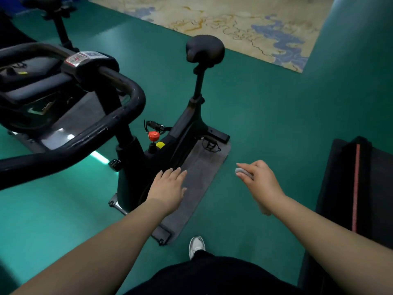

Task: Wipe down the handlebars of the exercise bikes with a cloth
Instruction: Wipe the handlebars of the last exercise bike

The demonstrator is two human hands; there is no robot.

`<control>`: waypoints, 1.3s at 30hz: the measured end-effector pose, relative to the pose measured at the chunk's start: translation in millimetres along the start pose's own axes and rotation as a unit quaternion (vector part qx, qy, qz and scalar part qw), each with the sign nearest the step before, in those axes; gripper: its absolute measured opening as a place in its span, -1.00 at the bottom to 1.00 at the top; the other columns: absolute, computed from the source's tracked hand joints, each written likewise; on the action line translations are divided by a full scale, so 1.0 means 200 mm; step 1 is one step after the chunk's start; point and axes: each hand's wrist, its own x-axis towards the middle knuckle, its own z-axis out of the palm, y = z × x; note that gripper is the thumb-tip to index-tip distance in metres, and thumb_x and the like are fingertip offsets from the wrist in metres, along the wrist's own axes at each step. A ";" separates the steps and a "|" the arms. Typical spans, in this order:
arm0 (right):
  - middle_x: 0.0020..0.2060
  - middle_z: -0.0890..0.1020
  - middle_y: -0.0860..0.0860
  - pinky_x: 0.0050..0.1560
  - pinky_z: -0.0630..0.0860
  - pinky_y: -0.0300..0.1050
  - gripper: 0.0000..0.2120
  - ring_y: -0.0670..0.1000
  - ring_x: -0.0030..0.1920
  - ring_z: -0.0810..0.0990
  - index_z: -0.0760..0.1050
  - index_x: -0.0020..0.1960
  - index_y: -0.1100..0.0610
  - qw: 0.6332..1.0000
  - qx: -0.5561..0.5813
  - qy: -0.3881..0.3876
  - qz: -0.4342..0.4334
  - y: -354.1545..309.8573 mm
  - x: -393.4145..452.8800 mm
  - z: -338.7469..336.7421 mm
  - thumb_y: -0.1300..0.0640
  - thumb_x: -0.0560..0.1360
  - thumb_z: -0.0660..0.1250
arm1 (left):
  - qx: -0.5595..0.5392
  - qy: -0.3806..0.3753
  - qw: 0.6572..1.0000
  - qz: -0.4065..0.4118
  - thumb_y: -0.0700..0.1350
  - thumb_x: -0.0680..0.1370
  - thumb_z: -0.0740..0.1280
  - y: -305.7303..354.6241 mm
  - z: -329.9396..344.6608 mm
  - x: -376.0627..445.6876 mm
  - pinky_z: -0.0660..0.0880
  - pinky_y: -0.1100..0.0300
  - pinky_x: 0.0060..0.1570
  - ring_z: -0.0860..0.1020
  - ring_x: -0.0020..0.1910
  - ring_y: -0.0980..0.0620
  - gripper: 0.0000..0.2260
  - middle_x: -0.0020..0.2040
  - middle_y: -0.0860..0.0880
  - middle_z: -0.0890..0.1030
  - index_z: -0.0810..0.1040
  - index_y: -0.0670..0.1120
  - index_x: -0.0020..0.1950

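Observation:
A black exercise bike stands before me, its looped black handlebar filling the left of the view. Its saddle rises behind on a post. My left hand hovers flat over the bike's frame with straight fingers, holding nothing and below the handlebar. My right hand is out to the right over the green floor. It pinches a small bunched grey cloth, of which only an end shows past the fingers.
A grey mat lies under the bike. A red knob sits on the frame. A second bike stands behind at left. A black machine with a red stripe is at right. A patterned carpet lies far ahead.

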 end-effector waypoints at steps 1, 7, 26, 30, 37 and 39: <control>-0.07 0.42 -0.03 -0.07 0.30 -0.42 -0.70 -0.14 -0.07 0.45 0.56 0.26 0.02 1.000 0.000 0.000 -0.004 -0.01 0.05 -0.01 0.03 0.54 0.33 | -0.003 0.000 1.000 -0.005 0.11 0.64 0.03 -0.01 -0.01 0.02 0.03 -0.04 0.49 0.08 0.53 -0.05 -0.48 0.56 0.00 0.09 0.00 0.01 0.57; -0.08 0.41 -0.05 -0.10 0.26 -0.53 -0.69 -0.18 -0.10 0.43 0.55 0.27 0.02 0.998 -0.016 -0.035 -0.056 -0.09 0.31 0.00 0.03 0.55 0.33 | -0.027 0.016 0.998 -0.062 0.11 0.64 0.03 -0.07 -0.09 0.09 0.02 -0.03 0.49 0.09 0.52 -0.04 -0.49 0.56 0.01 0.11 0.02 0.01 0.56; -0.05 0.42 -0.02 0.05 0.27 -0.38 -0.64 -0.07 -0.02 0.43 0.51 0.32 0.06 0.839 -0.037 -0.327 -0.434 -0.61 0.72 0.19 0.06 0.54 0.35 | -0.139 0.071 0.862 -0.482 0.08 0.64 0.05 0.21 -0.15 -0.29 0.00 0.02 0.47 0.11 0.51 0.00 -0.49 0.56 0.03 0.12 0.04 0.02 0.56; -0.05 0.44 -0.06 0.02 0.27 -0.53 -0.66 -0.16 -0.03 0.44 0.53 0.30 0.04 0.803 0.010 -0.376 -0.463 -0.71 0.63 0.18 0.07 0.53 0.36 | -0.141 0.116 0.820 -0.542 0.08 0.63 0.07 0.34 -0.22 -0.41 -0.02 0.02 0.48 0.13 0.51 0.00 -0.50 0.55 0.03 0.14 0.08 0.02 0.55; -0.03 0.47 -0.11 0.02 0.29 -0.60 -0.69 -0.43 0.00 0.42 0.56 0.25 0.08 0.749 0.129 -0.420 -0.497 -1.02 0.38 0.07 0.15 0.51 0.38 | -0.129 0.212 0.764 -0.596 0.09 0.63 0.06 0.40 -0.46 -0.63 0.05 0.03 0.48 0.15 0.50 -0.01 -0.50 0.55 0.03 0.15 0.12 0.00 0.55; -0.03 0.48 -0.10 0.01 0.29 -0.59 -0.69 -0.37 0.01 0.44 0.56 0.25 0.03 0.734 0.156 -0.409 -0.520 -1.14 0.32 0.03 0.12 0.51 0.37 | -0.117 0.252 0.751 -0.599 0.08 0.62 0.12 0.38 -0.59 -0.68 0.07 0.04 0.48 0.17 0.49 0.01 -0.50 0.54 0.04 0.17 0.14 0.01 0.54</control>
